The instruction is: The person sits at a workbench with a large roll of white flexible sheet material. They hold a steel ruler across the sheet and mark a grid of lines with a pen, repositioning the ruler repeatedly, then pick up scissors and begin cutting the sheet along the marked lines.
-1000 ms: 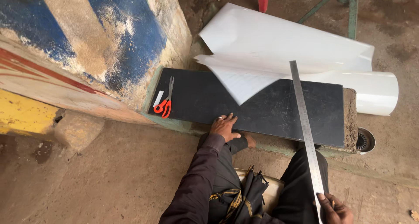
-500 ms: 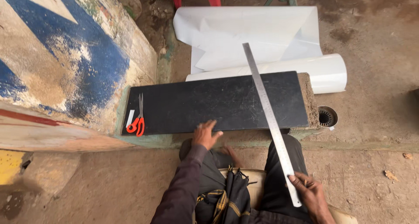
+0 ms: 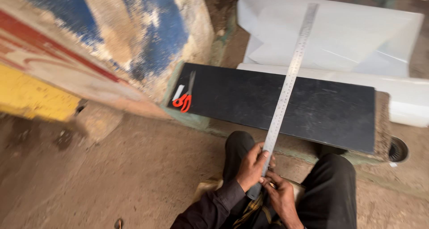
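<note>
- Ruler (image 3: 286,86): long steel one, running from my lap up across the black board (image 3: 313,106) and onto the white sheet (image 3: 348,37) behind it.
- My left hand (image 3: 251,165) is wrapped around the ruler's near end, fingers closed on it.
- My right hand (image 3: 279,195) pinches the same end just below, also closed on it.
- Red-handled scissors (image 3: 184,99) lie on the board's left end, well apart from my hands.
- Painted blue, red and yellow wall (image 3: 89,46) stands at left.
</note>
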{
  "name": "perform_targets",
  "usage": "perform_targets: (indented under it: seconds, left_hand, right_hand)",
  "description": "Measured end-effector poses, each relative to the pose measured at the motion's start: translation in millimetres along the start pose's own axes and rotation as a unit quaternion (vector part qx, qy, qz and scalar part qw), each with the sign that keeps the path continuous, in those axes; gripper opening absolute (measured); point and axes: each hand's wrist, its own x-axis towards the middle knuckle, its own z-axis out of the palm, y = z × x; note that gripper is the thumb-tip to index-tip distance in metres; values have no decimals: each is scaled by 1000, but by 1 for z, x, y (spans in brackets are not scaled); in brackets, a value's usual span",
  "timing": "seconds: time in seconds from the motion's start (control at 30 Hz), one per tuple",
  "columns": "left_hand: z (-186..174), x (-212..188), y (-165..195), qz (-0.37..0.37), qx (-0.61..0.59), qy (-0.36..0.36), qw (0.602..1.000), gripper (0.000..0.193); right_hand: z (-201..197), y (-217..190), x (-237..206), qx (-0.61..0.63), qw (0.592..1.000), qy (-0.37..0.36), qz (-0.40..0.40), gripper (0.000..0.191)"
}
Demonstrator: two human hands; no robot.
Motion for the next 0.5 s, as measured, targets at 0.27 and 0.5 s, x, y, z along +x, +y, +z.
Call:
perform_targets:
  seconds: [0.27, 0.5]
  left_hand:
    - [-263, 48, 38, 22, 428, 297, 853, 33]
    - [-376, 85, 50, -111, 514, 408, 746, 36]
  right_hand:
    - [-24, 24, 15, -55, 994, -59, 67, 36]
    - [-64, 98, 57, -231, 969, -21, 88, 31]
